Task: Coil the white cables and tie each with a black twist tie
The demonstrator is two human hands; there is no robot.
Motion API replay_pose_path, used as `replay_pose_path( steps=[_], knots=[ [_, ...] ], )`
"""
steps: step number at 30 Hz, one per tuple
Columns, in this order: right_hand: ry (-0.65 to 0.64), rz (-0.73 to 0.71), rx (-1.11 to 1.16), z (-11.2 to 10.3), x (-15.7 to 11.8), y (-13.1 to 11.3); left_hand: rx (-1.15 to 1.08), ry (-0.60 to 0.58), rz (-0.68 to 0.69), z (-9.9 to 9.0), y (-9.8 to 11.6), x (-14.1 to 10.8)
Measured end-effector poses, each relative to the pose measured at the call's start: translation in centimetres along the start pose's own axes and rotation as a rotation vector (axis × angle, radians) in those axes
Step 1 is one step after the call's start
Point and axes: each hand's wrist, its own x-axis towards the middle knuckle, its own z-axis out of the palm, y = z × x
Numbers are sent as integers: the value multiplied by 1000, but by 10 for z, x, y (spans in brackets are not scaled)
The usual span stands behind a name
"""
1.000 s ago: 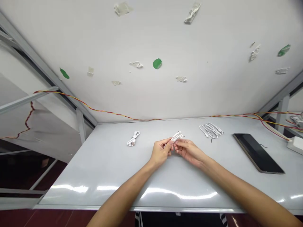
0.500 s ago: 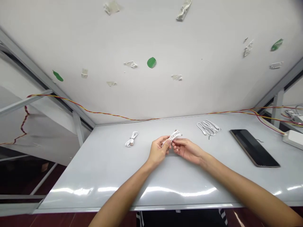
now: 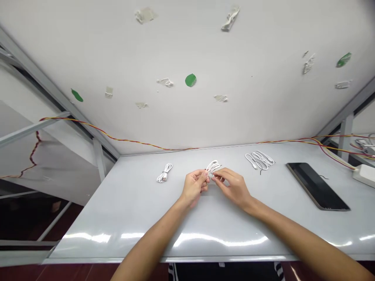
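My left hand point(image 3: 195, 185) grips a coiled white cable point(image 3: 213, 165) between thumb and fingers, above the middle of the grey table. Close beside it, my right hand point(image 3: 231, 185) has its thumb and fingertips pinched together at the coil's right side, by a short dark tie. Whether the tie or the cable lies in that pinch is hard to make out. Left of the hands lies another white cable point(image 3: 165, 173), bundled with a dark tie. To the right rests a looser white cable point(image 3: 260, 160) with a dark twist tie beside it.
A dark tablet point(image 3: 318, 186) lies on the right of the grey table point(image 3: 125, 210), with a thin dark tie point(image 3: 324, 176) near it. A white power strip point(image 3: 365, 175) sits at the right edge. Red and yellow wires point(image 3: 137, 142) run along the white wall.
My right hand has turned over, its back now facing up, and its fingertips have shifted on the coil. My left hand keeps hold of the cable. The view has tilted slightly.
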Motion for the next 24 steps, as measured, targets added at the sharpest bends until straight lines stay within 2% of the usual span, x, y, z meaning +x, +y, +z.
replay_pose_path(
  steps=[4,8,12,15,19,24],
  knots=[
    [-37,-267,-337,0,-2,6,23,-16,-31,2,-1,-2],
    [-118,-414,-524,-5,3,6,121,-9,-17,4,-3,-3],
    [-166,-459,-515,-9,7,6,403,12,84,3,-3,-3],
    [-111,-538,-598,-9,6,10,579,-38,165,1,0,-5],
    [-20,-666,-731,-8,4,15,710,-131,205,-1,9,-7],
    [50,-568,-667,-7,3,15,796,-201,218,-3,17,-10]
  ],
)
